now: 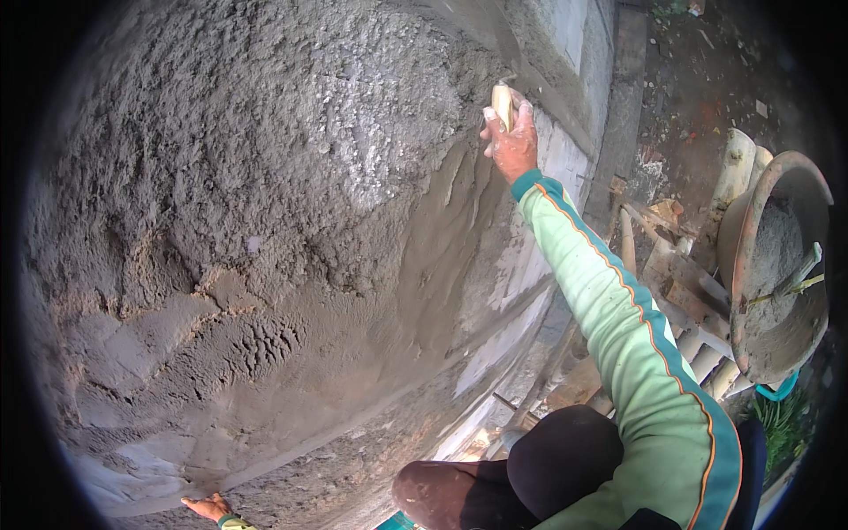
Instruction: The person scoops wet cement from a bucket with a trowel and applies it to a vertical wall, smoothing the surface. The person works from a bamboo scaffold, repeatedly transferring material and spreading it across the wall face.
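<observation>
My right hand (pixel 512 140) is closed around the pale wooden handle of a trowel (pixel 503 102), near the far edge of a mortar-covered surface (pixel 230 132). The trowel's metal neck shows just past the handle. Its blade is hard to make out against the grey. Rough, lumpy mortar covers the left and far part, while a smoother, wet-looking band (pixel 442 247) runs below my right hand. At the lower left, my left hand (pixel 208 507) touches the near edge of the surface with fingers stretched out. Only part of that hand shows above the sleeve.
A large bucket (pixel 730 243) with grey mortar and sticks in it stands at the right. Below it lie bamboo poles and boards (pixel 693 291). My bent knees (pixel 565 455) are at the bottom centre. Littered dirt ground (pixel 707 66) lies at the far right.
</observation>
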`<state>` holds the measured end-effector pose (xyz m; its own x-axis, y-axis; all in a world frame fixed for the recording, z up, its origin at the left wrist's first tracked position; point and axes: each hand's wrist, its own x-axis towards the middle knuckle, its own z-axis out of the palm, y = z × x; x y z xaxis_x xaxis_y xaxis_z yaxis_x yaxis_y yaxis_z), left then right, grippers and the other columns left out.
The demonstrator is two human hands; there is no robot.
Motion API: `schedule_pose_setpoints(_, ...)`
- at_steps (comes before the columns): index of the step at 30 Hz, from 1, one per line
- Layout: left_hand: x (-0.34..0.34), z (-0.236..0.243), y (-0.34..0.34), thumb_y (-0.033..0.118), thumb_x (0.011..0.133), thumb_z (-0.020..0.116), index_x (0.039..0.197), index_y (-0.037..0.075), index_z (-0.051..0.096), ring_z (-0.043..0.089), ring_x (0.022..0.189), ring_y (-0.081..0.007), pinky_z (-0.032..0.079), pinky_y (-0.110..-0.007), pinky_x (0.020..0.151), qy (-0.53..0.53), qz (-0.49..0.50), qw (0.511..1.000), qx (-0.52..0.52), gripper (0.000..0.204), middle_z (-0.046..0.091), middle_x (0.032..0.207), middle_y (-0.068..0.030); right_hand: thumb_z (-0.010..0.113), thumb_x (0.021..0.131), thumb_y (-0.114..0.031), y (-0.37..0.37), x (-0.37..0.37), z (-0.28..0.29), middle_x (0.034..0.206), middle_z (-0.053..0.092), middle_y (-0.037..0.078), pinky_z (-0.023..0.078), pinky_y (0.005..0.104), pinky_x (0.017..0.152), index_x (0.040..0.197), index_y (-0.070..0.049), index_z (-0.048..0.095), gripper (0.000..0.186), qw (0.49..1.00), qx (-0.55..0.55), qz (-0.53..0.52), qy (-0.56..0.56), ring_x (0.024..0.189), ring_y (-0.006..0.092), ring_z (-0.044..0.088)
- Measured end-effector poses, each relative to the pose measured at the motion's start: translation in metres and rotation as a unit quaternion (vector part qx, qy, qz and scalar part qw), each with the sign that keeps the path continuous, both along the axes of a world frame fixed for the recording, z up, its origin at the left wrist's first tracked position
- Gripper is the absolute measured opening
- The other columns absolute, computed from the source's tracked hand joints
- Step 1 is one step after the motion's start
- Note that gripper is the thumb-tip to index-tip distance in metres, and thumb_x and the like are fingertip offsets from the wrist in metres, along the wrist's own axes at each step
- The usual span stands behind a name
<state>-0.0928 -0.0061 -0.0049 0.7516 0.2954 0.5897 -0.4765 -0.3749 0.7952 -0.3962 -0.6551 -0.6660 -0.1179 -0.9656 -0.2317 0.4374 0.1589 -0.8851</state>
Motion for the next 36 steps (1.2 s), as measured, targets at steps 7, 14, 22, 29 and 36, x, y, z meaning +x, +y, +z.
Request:
schedule_pose_setpoints(7, 0.01, 0.007, -0.01, 0.058, 0.1, 0.038, 0.159, 0.013, 0.022, 0.026, 0.15, -0.0279, 0.017, -0.051, 0.119, 0.006, -0.016, 0.999, 0.03, 0.077, 0.022, 0.166, -0.0064, 0.053, 0.102, -0.032, -0.012, -0.046, -0.101, 0.1, 0.064, 0.011, 0.053, 0.0305, 0.053, 0.124, -0.002, 0.056, 0.038, 0.969, 0.245, 0.027, -0.006, 0.076, 0.0174, 0.066)
schedule_pose_setpoints(14, 0.039, 0.011, 0.0, 0.056, 0.101, 0.038, 0.158, 0.013, 0.026, 0.032, 0.147, -0.0275, 0.023, -0.049, 0.116, 0.031, -0.038, 0.998, 0.027, 0.072, 0.028, 0.164, -0.0055, 0.048, 0.106, -0.034, -0.059, -0.021, -0.134, 0.094, 0.065, 0.01, 0.049, 0.0265, 0.048, 0.133, -0.005, 0.05, 0.041, 0.93, 0.294, 0.089, -0.201, 0.065, 0.0137, 0.058)
schedule_pose_setpoints(22, 0.053, 0.053, 0.043, 0.053, 0.101, 0.044, 0.147, 0.012, 0.045, 0.049, 0.133, -0.0273, 0.041, -0.046, 0.108, 0.006, -0.077, 0.996, 0.045, 0.062, 0.046, 0.152, -0.0074, 0.05, 0.104, -0.032, -0.051, 0.008, -0.054, 0.092, 0.064, 0.01, 0.048, 0.0281, 0.046, 0.136, -0.006, 0.05, 0.041, 0.959, 0.152, 0.122, -0.205, 0.062, 0.0138, 0.057)
schedule_pose_setpoints(29, 0.045, 0.027, 0.017, 0.054, 0.101, 0.042, 0.15, 0.012, 0.04, 0.046, 0.136, -0.0294, 0.036, -0.049, 0.111, 0.014, -0.035, 0.999, 0.034, 0.065, 0.043, 0.154, -0.0083, 0.052, 0.103, -0.033, -0.054, 0.019, -0.103, 0.09, 0.064, 0.009, 0.052, 0.0338, 0.049, 0.136, -0.012, 0.052, 0.038, 0.975, 0.195, 0.107, -0.008, 0.062, 0.0173, 0.061)
schedule_pose_setpoints(36, 0.024, 0.021, 0.003, 0.048, 0.101, 0.045, 0.156, 0.018, 0.028, 0.033, 0.144, -0.0325, 0.025, -0.061, 0.111, 0.005, -0.049, 0.998, 0.036, 0.065, 0.031, 0.161, -0.0055, 0.054, 0.103, -0.034, -0.076, 0.013, -0.127, 0.086, 0.062, 0.012, 0.055, 0.0413, 0.055, 0.127, -0.004, 0.054, 0.038, 0.927, 0.334, 0.129, -0.11, 0.068, 0.0246, 0.065)
